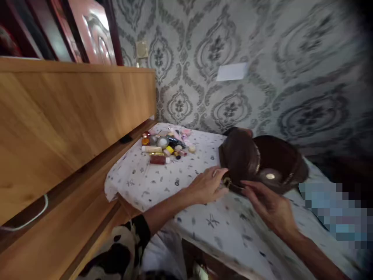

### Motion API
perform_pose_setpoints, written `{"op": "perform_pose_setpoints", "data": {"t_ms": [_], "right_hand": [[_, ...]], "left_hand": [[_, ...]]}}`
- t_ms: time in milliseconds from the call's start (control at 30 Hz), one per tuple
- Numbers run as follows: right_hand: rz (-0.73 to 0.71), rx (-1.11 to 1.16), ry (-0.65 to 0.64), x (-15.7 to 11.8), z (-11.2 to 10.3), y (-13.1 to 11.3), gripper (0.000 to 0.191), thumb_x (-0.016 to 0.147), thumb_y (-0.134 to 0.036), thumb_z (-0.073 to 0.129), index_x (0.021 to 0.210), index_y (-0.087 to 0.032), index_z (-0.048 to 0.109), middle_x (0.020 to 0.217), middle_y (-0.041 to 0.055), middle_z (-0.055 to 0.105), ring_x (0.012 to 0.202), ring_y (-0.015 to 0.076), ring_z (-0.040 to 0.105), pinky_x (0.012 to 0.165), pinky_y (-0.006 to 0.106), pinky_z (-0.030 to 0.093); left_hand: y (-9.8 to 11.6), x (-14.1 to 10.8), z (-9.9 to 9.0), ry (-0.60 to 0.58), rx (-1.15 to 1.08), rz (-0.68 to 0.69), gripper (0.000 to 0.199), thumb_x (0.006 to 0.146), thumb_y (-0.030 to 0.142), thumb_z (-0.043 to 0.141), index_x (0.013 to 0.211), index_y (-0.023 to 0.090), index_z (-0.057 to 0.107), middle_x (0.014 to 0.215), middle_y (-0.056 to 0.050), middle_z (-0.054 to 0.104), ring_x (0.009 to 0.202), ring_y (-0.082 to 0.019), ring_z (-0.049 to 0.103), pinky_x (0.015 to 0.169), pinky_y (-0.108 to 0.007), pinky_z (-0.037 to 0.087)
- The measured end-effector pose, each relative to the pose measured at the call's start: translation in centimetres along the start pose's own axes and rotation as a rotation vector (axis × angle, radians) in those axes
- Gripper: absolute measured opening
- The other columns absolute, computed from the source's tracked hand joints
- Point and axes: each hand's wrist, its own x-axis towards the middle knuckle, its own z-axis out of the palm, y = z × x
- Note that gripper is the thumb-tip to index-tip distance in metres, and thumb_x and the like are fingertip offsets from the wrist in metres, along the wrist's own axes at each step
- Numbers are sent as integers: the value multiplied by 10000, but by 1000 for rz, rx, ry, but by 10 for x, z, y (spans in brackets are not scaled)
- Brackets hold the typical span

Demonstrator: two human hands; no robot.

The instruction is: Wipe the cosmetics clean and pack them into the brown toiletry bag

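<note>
A dark brown bag (240, 153) lies on the white patterned cloth (171, 186), with gold-coloured zips along its edges. A round pale badge (270, 176) shows on its right part. My left hand (207, 186) is closed at the bag's near left edge, beside a small gold-coloured fitting (226, 180). Just to the right, my right hand (272, 208) pinches the near edge of the bag with thumb and forefinger. A thin gold-coloured line runs between the two hands. Exactly what the fingertips grip is blurred.
Several cosmetics, among them a dark red tube (159, 160) and an orange-lidded jar (145, 141), lie left of the bag. A wooden board (78, 105) rises at the left. Patterned wallpaper (186, 77) covers the wall behind. A blurred light-blue thing (335, 210) is at right.
</note>
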Motion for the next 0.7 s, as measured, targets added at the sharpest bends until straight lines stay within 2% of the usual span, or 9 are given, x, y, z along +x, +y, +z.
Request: {"op": "perform_pose_setpoints", "data": {"t_ms": [133, 233, 367, 467, 600, 700], "right_hand": [[41, 117, -155, 16, 48, -20, 310, 823, -432, 548, 936, -189, 705, 779, 63, 746, 659, 208, 696, 604, 289, 533], [181, 303, -220, 32, 81, -32, 289, 784, -407, 571, 932, -193, 696, 688, 47, 716, 594, 191, 660, 536, 274, 502], [407, 614, -210, 50, 117, -42, 325, 713, -398, 610, 939, -172, 668, 694, 63, 705, 637, 187, 660, 541, 267, 507], [490, 688, -200, 51, 135, -43, 349, 677, -407, 629, 920, -159, 658, 657, 56, 688, 588, 170, 628, 516, 258, 484], [413, 663, -215, 43, 144, -41, 328, 692, -399, 610, 908, -157, 660, 606, 30, 663, 557, 160, 593, 539, 268, 475], [396, 648, -224, 42, 144, -39, 352, 703, -415, 563, 922, -155, 654, 605, 26, 655, 561, 159, 578, 548, 271, 459]], "left_hand": [[-20, -38, -14, 87, 61, -99, 517, 930, 334, 519, 1402, 200, 357, 1443, -167, 436, 1386, -271, 399, 1132, -437, 389], [-44, -70, -37, 174, 107, -196, 450, 917, 282, 524, 1347, 195, 425, 1408, -162, 471, 1357, -268, 423, 1128, -439, 393], [-80, -114, -73, 298, 164, -277, 366, 914, 213, 483, 1278, 182, 486, 1310, -149, 536, 1281, -258, 471, 1105, -445, 402], [-106, -140, -93, 423, 185, -341, 347, 906, 185, 473, 1251, 193, 505, 1272, -128, 557, 1226, -241, 501, 1088, -439, 403], [-141, -151, -114, 547, 203, -510, 309, 882, 193, 507, 1188, 210, 544, 1205, -97, 588, 1177, -240, 523, 1054, -419, 410], [-170, -137, -130, 588, 208, -564, 324, 879, 201, 503, 1201, 202, 540, 1195, -96, 592, 1169, -251, 526, 1043, -426, 408]]}}
